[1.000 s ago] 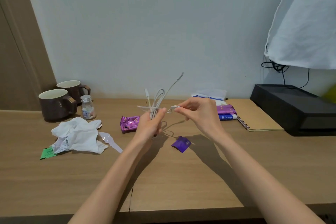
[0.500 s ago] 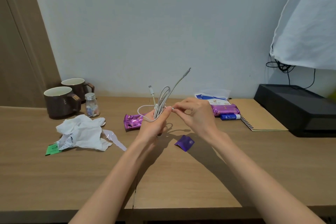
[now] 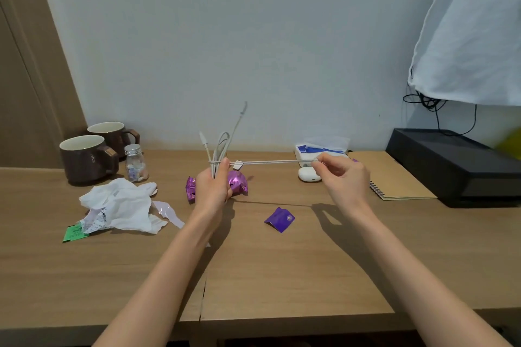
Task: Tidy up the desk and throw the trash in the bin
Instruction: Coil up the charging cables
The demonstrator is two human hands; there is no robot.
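Note:
A white charging cable [image 3: 270, 162] is folded into a bundle that my left hand [image 3: 212, 190] grips above the wooden desk [image 3: 282, 267]. One strand runs taut to the right, pinched by my right hand [image 3: 342, 180]. Two plug ends stick up above my left fist. Trash lies on the desk: crumpled white paper with a receipt [image 3: 121, 205], a green slip [image 3: 74, 233], a shiny purple wrapper [image 3: 238, 181] behind my left hand, and a small purple packet [image 3: 280, 219]. No bin is in view.
Two brown mugs [image 3: 84, 158] and a small glass jar [image 3: 136, 163] stand at the back left. A white earbud case [image 3: 307, 175], a tissue pack [image 3: 321, 148], a spiral notebook [image 3: 394, 177] and a black box [image 3: 456, 166] sit at the back right.
My right hand has pulled one strand of the cable out to the right, away from the bundle. The earbud case, earlier hidden by that hand, now shows.

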